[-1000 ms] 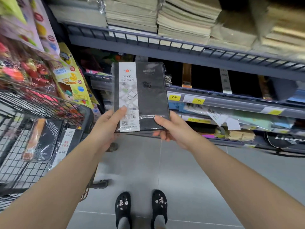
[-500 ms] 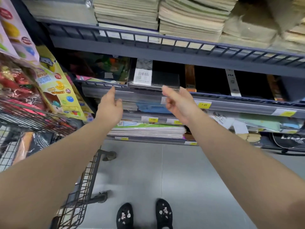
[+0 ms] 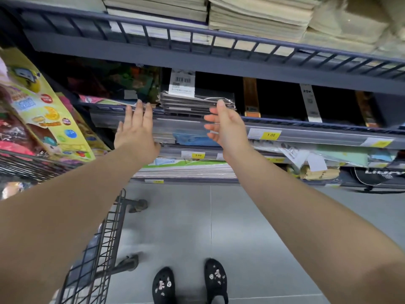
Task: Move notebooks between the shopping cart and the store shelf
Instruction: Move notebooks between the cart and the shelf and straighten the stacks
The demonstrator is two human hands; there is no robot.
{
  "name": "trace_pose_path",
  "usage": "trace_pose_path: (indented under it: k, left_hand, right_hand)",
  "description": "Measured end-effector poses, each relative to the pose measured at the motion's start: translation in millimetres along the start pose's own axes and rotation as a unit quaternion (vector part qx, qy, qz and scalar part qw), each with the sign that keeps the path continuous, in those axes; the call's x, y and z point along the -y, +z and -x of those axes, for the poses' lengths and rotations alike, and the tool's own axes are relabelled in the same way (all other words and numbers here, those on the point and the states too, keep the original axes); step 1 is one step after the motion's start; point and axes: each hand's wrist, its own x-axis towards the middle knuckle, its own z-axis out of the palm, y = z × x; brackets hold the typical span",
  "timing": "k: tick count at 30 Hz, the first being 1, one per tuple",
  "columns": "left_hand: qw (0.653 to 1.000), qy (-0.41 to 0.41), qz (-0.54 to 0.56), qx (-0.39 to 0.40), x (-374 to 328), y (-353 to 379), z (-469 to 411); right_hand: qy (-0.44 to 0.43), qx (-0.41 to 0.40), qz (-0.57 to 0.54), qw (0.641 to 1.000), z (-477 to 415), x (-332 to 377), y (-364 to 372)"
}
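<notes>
Lower left of frame: wire shopping cart [image 3: 103, 244], its contents mostly hidden by the forearm. Left hand [image 3: 135, 132], centre left, spread flat with fingers apart, empty, fingertips at the shelf rail [image 3: 285, 121]. Between the hands, upper centre: stack of wrapped dark notebooks [image 3: 197, 102] lying flat on the middle shelf, barcode label on top. Right hand [image 3: 225, 126], centre, open and loosely cupped, empty, fingertips just beside the stack's right corner; contact cannot be told.
</notes>
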Motion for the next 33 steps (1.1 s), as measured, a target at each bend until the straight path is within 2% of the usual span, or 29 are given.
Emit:
trace_pose_path:
  k: [6, 12, 16, 18, 21, 22, 26, 29, 33]
  left_hand:
    - [0.999, 0.009, 0.003, 0.032, 3.1, -6.9, 3.1]
    - [0.989, 0.027, -0.009, 0.144, 1.8, -38.4, 47.2]
    - [0.992, 0.039, -0.013, 0.121, 15.3, -50.8, 112.3]
    - [0.996, 0.036, -0.009, 0.086, 24.3, -54.7, 146.6]
    - [0.997, 0.015, -0.005, 0.072, 38.4, -53.8, 203.5]
    - [0.997, -0.008, 0.002, 0.080, 43.9, -50.4, 222.6]
    - [0.988, -0.103, 0.039, 0.111, 65.2, -37.0, 295.1]
    - [0.982, -0.149, 0.046, 0.104, 78.4, -34.3, 338.5]
    - [0.976, -0.192, 0.064, 0.076, 104.9, -35.2, 385.2]
  right_hand:
    - [0.030, -0.020, 0.046, 0.998, -3.2, 4.3, 5.6]
    - [0.055, 0.064, 0.249, 0.965, 46.3, -2.0, -15.5]
    - [0.037, 0.121, 0.332, 0.935, 94.6, 6.2, -20.1]
    - [0.019, 0.150, 0.391, 0.908, 118.5, 7.4, -20.1]
    - [-0.054, 0.207, 0.526, 0.823, 152.4, 2.7, -17.2]
    - [-0.077, 0.219, 0.547, 0.804, 163.8, -0.3, -15.0]
    - [-0.140, 0.256, 0.566, 0.771, 210.3, -16.2, 1.4]
    - [-0.167, 0.296, 0.552, 0.761, 242.0, -28.5, 20.8]
    - [-0.207, 0.334, 0.568, 0.724, 278.0, -36.0, 51.4]
